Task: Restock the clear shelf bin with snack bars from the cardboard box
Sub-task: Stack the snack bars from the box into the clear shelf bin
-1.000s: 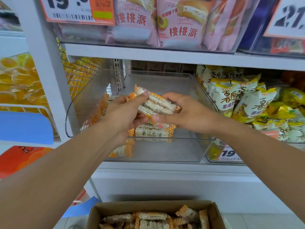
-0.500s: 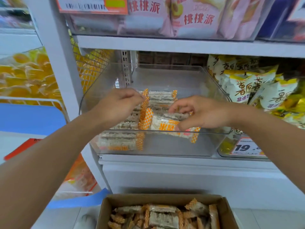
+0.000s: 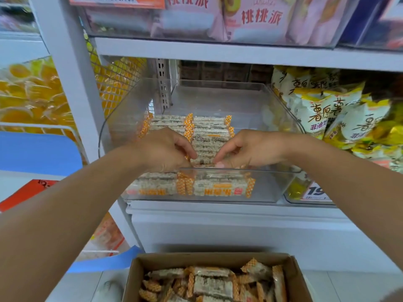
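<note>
A shop aisle: stocked snack shelves (image 3: 218, 54), price tags (image 3: 316, 191) (one reading 19), clear display bins (image 3: 283, 186).

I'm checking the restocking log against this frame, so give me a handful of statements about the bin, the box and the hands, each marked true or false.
1. Snack bars lie in two side-by-side rows in the clear bin. True.
2. The cardboard box is empty. False: many wrapped bars still lie in it.
3. Both the left hand and the right hand reach into the bin. True.
4. The bin is full to its rim. False: its right side and back are bare.
5. Yellow and white snack bags sit to the bin's right. True.
</note>
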